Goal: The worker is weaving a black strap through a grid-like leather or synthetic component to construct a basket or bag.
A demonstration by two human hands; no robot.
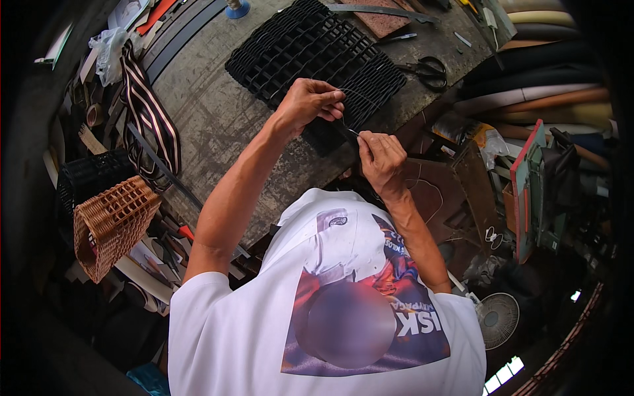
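Observation:
A black woven basket (310,56) lies on the worktable in front of me, its open lattice face up. Over its near edge, my left hand (310,104) is closed in a pinch on a thin thread (345,117). The thread loops above the weave and runs down toward my other hand. Lower and to the right, just off the table's edge, my right hand (383,160) pinches a slim dark strip (350,134) with a shiny sliver along it. The exact kind of that strip is too small to tell.
Black-handled scissors (429,72) rest right of the basket, near a pen (398,37) and a metal ruler (380,9). Striped webbing (148,122) and a brown woven basket (117,228) are at left. Rolls of material (535,92) are stacked at right, above a fan (496,320).

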